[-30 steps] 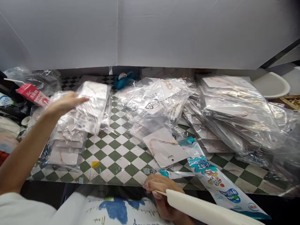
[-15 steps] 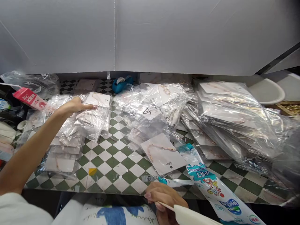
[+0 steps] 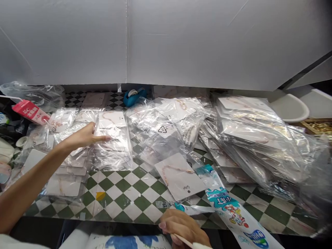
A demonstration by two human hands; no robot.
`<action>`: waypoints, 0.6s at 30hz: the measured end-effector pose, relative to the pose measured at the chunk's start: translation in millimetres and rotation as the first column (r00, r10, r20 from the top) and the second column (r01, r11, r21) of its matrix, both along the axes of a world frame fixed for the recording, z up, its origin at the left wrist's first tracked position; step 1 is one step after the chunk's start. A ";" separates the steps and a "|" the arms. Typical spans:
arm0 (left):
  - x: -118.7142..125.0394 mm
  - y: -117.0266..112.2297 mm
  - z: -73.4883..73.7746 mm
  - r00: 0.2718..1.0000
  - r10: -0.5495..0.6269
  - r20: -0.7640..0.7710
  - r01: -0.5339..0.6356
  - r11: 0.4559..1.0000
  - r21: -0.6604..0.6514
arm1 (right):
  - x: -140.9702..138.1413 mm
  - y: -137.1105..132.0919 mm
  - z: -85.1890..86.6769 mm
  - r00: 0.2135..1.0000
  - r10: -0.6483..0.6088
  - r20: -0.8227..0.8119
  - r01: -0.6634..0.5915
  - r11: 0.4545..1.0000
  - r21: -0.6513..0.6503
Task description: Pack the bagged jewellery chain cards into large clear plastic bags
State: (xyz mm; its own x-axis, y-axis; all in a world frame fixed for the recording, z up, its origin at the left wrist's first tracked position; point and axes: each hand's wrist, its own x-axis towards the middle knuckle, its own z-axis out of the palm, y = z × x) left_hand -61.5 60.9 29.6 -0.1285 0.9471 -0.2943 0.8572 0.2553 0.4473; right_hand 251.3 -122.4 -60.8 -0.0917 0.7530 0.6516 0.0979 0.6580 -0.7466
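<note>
My left hand [image 3: 84, 137] reaches over the left side of the table with fingers stretched flat, pressing on a stack of clear plastic bags holding white jewellery cards [image 3: 112, 138]. More bagged cards [image 3: 64, 180] lie under and beside my forearm. At the bottom edge my right hand [image 3: 183, 228] is closed round a thin white sheet or card [image 3: 197, 245], just below the table's front edge. A loose white card with a thin chain [image 3: 178, 176] lies in the middle of the green-and-white checkered table [image 3: 124, 193].
A heap of bagged cards [image 3: 259, 138] fills the right side, another pile [image 3: 171, 121] sits at centre. A blue tape dispenser [image 3: 133, 97] stands at the back, a red carton [image 3: 28, 111] at far left, a white bowl [image 3: 290, 109] at far right, a printed wrapper [image 3: 233, 211] near the front.
My left hand lowered the stack of bagged cards onto the table and shifted it rightward, now lying flat on it. My right hand has barely moved.
</note>
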 end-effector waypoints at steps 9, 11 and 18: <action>18.6 -3.3 -14.4 0.701 0.426 0.572 -0.285 0.902 -0.323 | 10.9 -12.9 -20.7 1.000 0.028 0.013 -0.027 0.998 -0.058; 21.2 -0.2 -18.0 0.645 0.445 0.622 -0.275 0.894 -0.354 | 12.8 -13.3 -19.4 0.998 0.058 0.026 -0.056 0.995 -0.085; 29.7 -4.8 -16.4 0.586 0.438 0.681 -0.309 0.898 -0.312 | 17.1 -8.9 -16.7 0.991 0.128 0.026 -0.126 0.990 -0.063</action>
